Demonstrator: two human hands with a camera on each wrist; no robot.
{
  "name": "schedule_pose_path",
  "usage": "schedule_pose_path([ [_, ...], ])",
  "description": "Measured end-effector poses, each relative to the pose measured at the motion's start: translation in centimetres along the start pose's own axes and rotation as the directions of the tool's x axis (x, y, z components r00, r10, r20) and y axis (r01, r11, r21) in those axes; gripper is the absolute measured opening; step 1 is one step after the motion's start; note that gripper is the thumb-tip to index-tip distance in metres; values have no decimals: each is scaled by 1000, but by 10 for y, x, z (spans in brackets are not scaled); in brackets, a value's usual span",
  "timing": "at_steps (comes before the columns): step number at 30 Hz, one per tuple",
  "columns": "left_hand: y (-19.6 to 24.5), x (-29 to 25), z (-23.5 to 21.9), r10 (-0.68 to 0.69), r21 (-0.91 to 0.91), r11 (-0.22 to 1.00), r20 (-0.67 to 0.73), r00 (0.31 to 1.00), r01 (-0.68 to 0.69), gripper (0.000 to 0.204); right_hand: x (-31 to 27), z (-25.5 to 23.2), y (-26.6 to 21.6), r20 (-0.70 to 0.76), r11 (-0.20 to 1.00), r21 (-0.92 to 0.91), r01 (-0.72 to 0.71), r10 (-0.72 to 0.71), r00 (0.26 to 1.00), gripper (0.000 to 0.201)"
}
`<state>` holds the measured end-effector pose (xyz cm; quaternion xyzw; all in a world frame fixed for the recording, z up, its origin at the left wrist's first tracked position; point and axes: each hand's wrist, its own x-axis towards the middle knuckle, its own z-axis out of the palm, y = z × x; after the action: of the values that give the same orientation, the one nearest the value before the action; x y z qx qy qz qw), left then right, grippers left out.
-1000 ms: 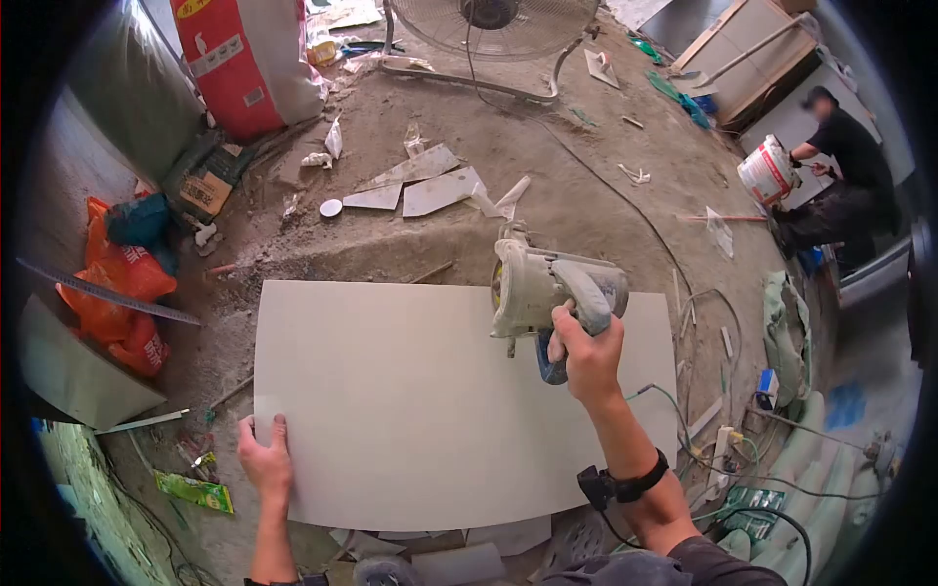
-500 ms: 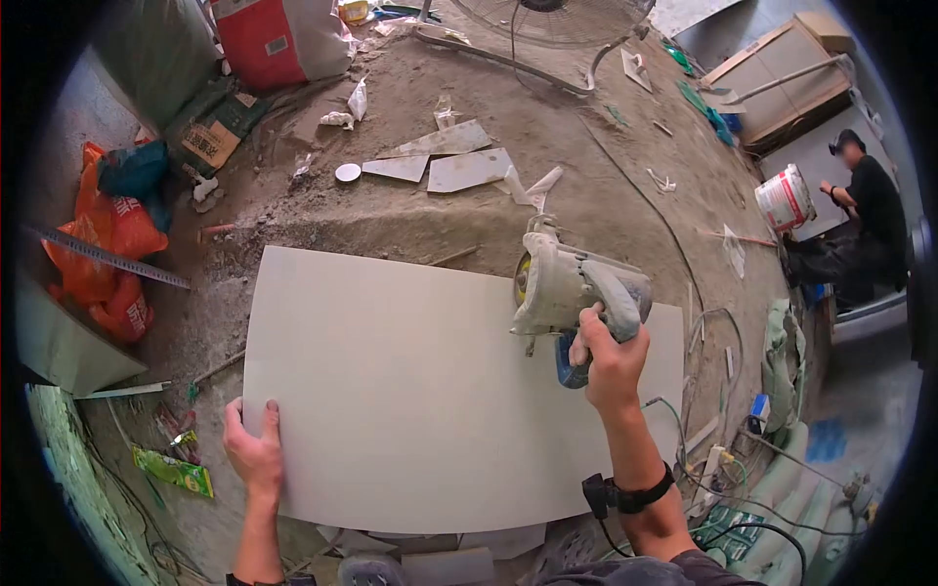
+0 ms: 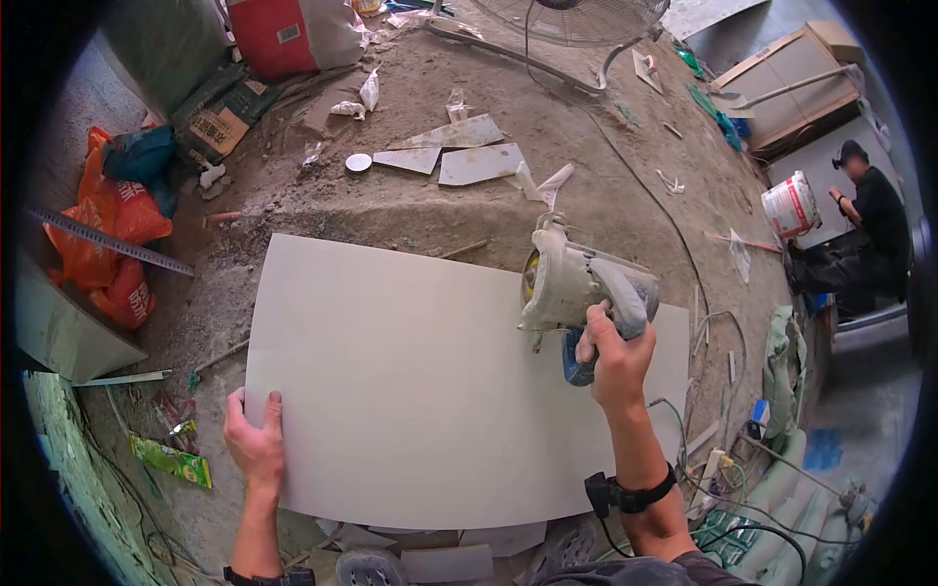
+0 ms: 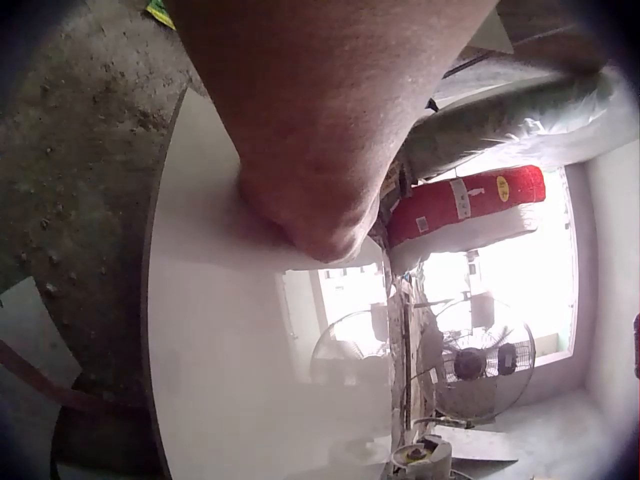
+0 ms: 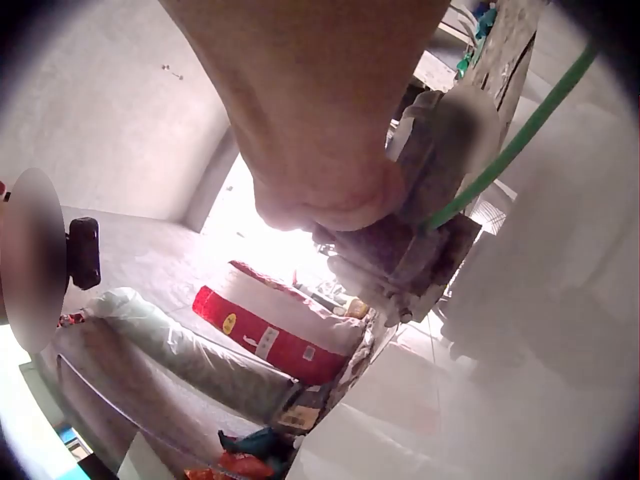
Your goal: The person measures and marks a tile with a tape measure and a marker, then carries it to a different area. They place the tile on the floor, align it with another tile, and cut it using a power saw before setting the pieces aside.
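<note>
A large, pale, glossy tile (image 3: pixel 410 391) lies flat on the floor before me. My left hand (image 3: pixel 256 439) holds its left edge, the thumb on top and the other fingers at the side, partly hidden. My right hand (image 3: pixel 620 366) grips the rear handle of a dusty handheld tile saw (image 3: pixel 562 288), which overlaps the tile's far right part. A yellowish disc shows at the saw's left side. In the right wrist view, the forearm hides part of the saw (image 5: pixel 430 170), and a green cord runs from it. The left wrist view shows the tile (image 4: pixel 230 350) reflecting bright light.
Tile offcuts (image 3: pixel 479 164) lie on the dusty floor beyond, with a standing fan (image 3: pixel 576 29) behind them. Orange bags (image 3: pixel 122 234) sit at left. Cables (image 3: pixel 684 244) trail on the right, where another person (image 3: pixel 874 220) sits by a white bucket (image 3: pixel 791 205).
The head view has shifted, and the tile appears more slanted. Both hands keep their hold, with the saw over much the same part of the tile. The other person's hand has left the bucket and risen.
</note>
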<state>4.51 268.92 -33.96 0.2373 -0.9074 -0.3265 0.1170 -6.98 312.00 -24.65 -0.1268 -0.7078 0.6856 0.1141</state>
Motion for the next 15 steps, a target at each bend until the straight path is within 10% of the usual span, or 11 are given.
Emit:
schedule_pose_path([
  [15,5,0,-1,-46,-39,998,18,999,46,54,-2,2,-2,-8,999,-45,-10,10,1000,9],
])
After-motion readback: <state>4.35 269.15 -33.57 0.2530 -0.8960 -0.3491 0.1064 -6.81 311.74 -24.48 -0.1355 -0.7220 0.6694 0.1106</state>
